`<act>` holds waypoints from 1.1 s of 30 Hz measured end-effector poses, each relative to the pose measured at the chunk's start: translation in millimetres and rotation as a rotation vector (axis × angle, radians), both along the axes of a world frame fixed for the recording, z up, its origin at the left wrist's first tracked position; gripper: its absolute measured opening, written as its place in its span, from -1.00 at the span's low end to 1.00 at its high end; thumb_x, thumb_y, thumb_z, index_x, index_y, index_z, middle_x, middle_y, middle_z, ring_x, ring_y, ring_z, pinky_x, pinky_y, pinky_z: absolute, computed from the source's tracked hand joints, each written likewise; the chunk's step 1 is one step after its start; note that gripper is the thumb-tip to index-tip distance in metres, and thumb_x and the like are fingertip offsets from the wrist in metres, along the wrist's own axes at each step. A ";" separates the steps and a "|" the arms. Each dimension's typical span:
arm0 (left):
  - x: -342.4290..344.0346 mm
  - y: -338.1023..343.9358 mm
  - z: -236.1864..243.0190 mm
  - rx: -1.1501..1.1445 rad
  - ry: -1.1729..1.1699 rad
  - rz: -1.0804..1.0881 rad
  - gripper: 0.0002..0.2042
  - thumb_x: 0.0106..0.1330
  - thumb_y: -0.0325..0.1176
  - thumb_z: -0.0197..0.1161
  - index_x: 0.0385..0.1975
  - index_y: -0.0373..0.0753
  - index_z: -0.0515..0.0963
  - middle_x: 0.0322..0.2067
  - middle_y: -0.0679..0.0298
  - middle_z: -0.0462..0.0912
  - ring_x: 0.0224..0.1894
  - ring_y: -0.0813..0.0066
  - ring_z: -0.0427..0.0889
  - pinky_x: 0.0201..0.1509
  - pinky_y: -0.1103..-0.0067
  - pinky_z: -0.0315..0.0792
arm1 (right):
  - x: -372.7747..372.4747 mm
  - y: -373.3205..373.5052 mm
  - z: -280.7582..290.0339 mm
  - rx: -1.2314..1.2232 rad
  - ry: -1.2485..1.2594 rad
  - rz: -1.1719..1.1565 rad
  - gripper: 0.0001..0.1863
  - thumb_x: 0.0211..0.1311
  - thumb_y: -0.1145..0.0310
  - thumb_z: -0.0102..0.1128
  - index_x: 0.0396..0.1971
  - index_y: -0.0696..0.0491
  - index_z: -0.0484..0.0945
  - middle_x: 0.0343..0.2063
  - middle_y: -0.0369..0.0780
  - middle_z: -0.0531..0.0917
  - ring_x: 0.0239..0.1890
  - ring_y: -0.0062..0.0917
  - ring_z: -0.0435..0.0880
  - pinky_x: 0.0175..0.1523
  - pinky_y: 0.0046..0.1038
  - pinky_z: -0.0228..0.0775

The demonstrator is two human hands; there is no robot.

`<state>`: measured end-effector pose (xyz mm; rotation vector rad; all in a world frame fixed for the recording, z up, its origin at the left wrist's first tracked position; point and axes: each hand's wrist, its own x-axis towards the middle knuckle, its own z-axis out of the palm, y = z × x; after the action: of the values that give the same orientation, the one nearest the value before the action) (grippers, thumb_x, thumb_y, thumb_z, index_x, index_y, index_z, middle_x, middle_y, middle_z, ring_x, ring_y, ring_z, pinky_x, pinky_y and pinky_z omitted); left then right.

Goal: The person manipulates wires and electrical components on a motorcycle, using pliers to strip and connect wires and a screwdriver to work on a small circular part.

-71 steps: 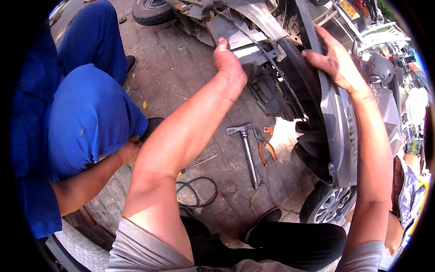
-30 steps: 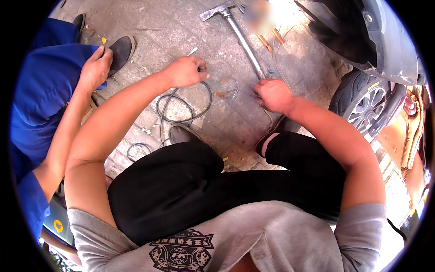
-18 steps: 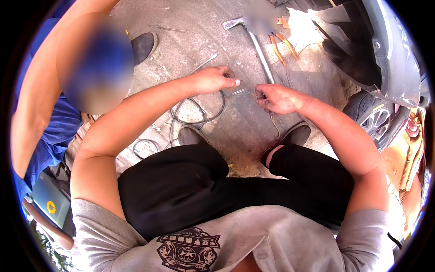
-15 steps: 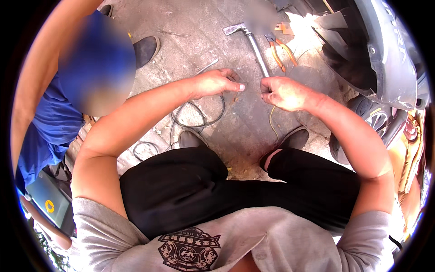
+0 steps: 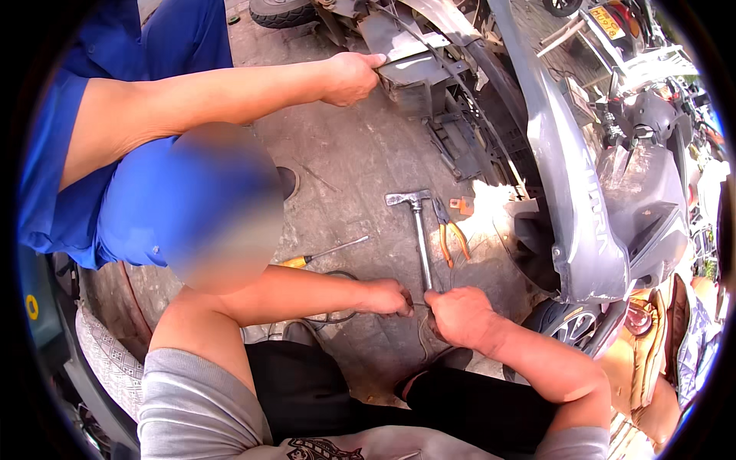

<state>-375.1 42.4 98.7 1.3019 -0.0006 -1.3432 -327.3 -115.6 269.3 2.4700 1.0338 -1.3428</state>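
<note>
My left hand [image 5: 389, 297] and my right hand [image 5: 458, 315] are close together low over the concrete ground, each pinched on an end of a thin wire [image 5: 420, 339] that loops down between them. The fingertips nearly touch. Just beyond my right hand lies the shaft of a metal T-handle wrench [image 5: 418, 230]. Orange-handled pliers [image 5: 454, 234] lie beside it to the right.
A co-worker in blue leans in from the left, one hand [image 5: 349, 77] on a panel of the stripped grey scooter [image 5: 571, 199] at the right. A yellow-handled screwdriver [image 5: 318, 254] and a black cable coil [image 5: 339, 316] lie near my left forearm.
My hands came down from the scooter panel to the ground and closed together on the wire. The co-worker leaned across and reached up to the scooter.
</note>
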 end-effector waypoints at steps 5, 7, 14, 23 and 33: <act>14.6 18.0 6.7 -0.023 0.141 0.335 -0.65 0.28 -0.21 0.46 -0.05 -0.30 0.70 -0.21 0.28 0.71 -0.24 0.51 0.63 -0.21 0.50 0.59 | 37.3 -19.4 -5.4 0.019 -0.105 -0.223 -0.75 0.36 0.19 0.20 -0.14 0.05 0.59 -0.29 -0.04 0.77 -0.11 -0.09 0.75 0.04 -0.09 0.56; 24.6 17.1 8.7 0.134 -0.102 0.406 -0.71 0.25 -0.28 0.43 -0.09 -0.28 0.71 -0.23 0.24 0.71 -0.24 0.41 0.68 -0.19 0.44 0.61 | 37.6 -20.6 -10.1 0.011 -0.171 -0.244 -0.72 0.36 0.21 0.19 -0.12 0.12 0.55 -0.30 0.01 0.75 -0.10 -0.08 0.75 0.02 -0.07 0.56; 20.1 21.4 19.6 0.329 -1.037 0.409 -0.72 0.14 -0.44 0.23 -0.16 -0.22 0.73 -0.21 0.03 0.67 -0.08 -0.04 0.68 0.00 0.21 0.57 | -6.5 5.3 -41.3 0.372 0.133 -0.560 -0.74 0.42 0.30 0.09 -0.11 0.20 0.46 -0.30 0.09 0.71 -0.14 -0.02 0.73 0.00 -0.12 0.55; 47.5 68.9 -23.9 0.468 -0.572 -0.152 -0.61 0.15 -0.27 0.22 -0.01 -0.10 0.73 0.08 0.13 0.72 0.14 0.12 0.67 0.21 0.33 0.52 | 27.1 -24.5 -59.4 0.732 -0.156 -0.901 -0.92 0.54 0.44 -0.01 -0.09 0.09 0.43 -0.36 -0.25 0.54 -0.31 -0.58 0.49 -0.14 -0.44 0.42; 155.1 94.7 87.3 0.008 -0.383 0.633 -0.55 0.52 -0.04 0.05 0.13 -0.26 0.58 0.01 0.14 0.68 0.00 0.29 0.66 0.06 0.38 0.55 | 121.9 45.1 22.4 1.224 0.252 -1.196 -0.74 0.50 0.41 0.17 0.11 0.09 0.50 -0.40 -0.45 0.53 -0.41 -0.85 0.42 -0.32 -0.69 0.27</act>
<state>-220.0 137.1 186.0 1.3936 0.1413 -0.5509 -205.4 -70.5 291.7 4.3652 0.2437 -1.4530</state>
